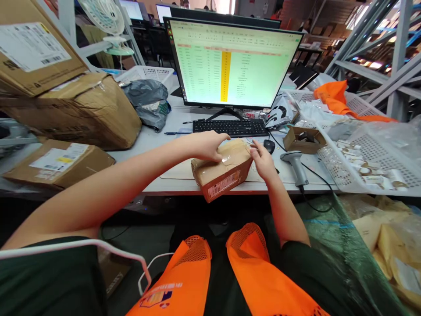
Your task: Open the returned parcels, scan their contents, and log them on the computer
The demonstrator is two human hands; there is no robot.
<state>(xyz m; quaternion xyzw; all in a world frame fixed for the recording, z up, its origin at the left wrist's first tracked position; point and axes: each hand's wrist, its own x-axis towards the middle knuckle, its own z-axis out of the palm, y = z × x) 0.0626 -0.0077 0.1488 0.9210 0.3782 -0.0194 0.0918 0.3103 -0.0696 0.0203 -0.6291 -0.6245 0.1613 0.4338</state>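
Note:
A small taped cardboard parcel (pixel 221 173) with a label on its near side rests at the front edge of the desk (pixel 158 140). My left hand (pixel 207 145) lies over the parcel's top, fingers curled down onto it. My right hand (pixel 262 159) presses against the parcel's right end with fingers partly bent, gripping it. A black keyboard (pixel 230 127) sits just behind the parcel, under a monitor (pixel 232 66) showing a green spreadsheet.
A handheld barcode scanner (pixel 295 164) and a mouse (pixel 269 145) lie right of the parcel. White baskets (pixel 371 153) with small packets fill the right side. Large cardboard boxes (pixel 79 109) and a grey poly bag (pixel 148 103) crowd the left. An orange vest (pixel 256 272) covers my lap.

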